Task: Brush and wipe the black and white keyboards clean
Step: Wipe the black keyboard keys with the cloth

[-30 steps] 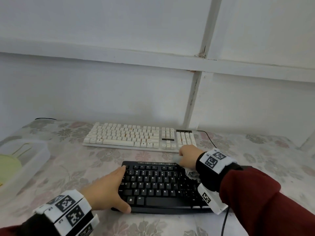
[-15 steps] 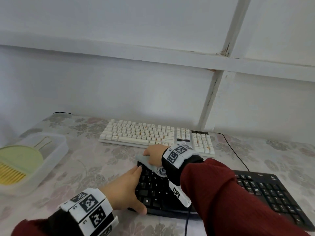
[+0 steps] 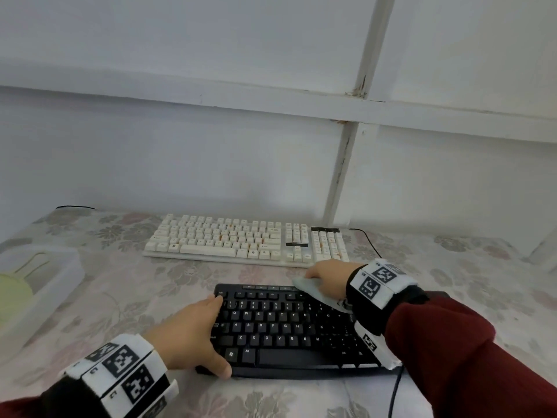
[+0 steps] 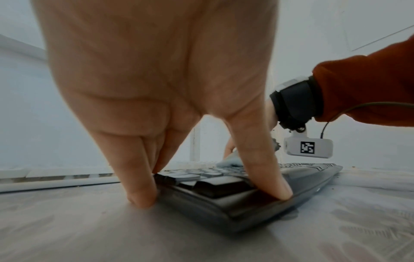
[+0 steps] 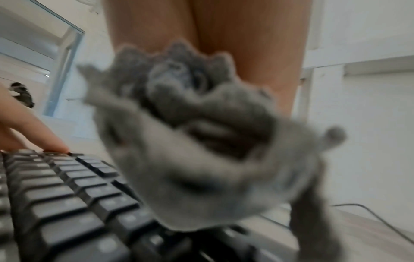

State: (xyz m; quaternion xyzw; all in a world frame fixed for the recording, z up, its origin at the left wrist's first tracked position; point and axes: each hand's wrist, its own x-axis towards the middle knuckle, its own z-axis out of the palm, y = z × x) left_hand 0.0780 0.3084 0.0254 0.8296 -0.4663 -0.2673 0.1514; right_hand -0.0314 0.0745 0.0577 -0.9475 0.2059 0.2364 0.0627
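Keyboards lie parallel, left to right, black keyboard (image 3: 289,327) nearer, white keyboard (image 3: 241,239) behind. Straight-fingered, the left hand (image 3: 187,336) braces the black one's left end; the right hand (image 3: 327,276) clutches a cloth (image 3: 312,290) on its top row.

The black keyboard (image 3: 286,330) is matt plastic; the cloth (image 5: 201,168) fuzzy grey fabric; the box (image 3: 69,276) smooth translucent plastic.

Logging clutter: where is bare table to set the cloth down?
Free: the table between the plastic box and black keyboard, and right of the white keyboard. Crowded: the black keyboard, under the left hand, right hand and cloth.
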